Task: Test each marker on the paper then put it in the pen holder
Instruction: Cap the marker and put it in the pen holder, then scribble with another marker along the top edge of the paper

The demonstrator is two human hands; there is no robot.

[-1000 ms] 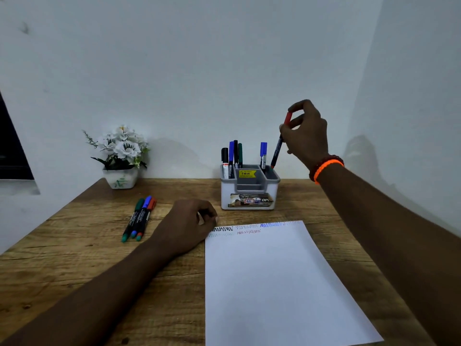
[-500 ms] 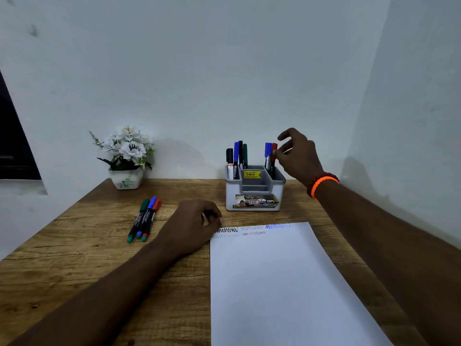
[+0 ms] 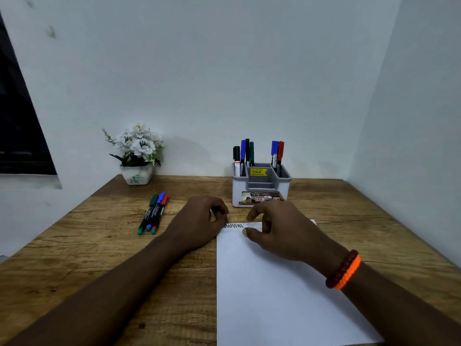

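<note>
**A:** Markers first: three plastic markers (image 3: 154, 213), green, blue and red capped, lie side by side on the wooden tabletop (image 3: 99, 245), left of the white sheet of paper (image 3: 274, 295). Untested, I'd judge, parked within easy reach.

**B:** And six stand upright in the grey plastic pen holder (image 3: 261, 186): four in its left compartment, a blue and a red one in its right.

**A:** Hands?

**B:** The left hand (image 3: 199, 221) sits at the paper's top left corner, fingers curled under. Probably pinning the sheet so it won't slide, though whether it pinches anything I cannot tell.

**A:** The right hand (image 3: 279, 228) is over the top edge of the paper, fingers loosely bent, thumb and forefinger apart, holding nothing. It covers part of the row of zigzag scribbles (image 3: 233, 226).

**B:** An orange and dark red bracelet (image 3: 343, 269) on that wrist.

**A:** A white pot of white flowers (image 3: 136, 156) stands at the wall, well apart from the work.

**B:** My guess: the green marker comes next.
</note>
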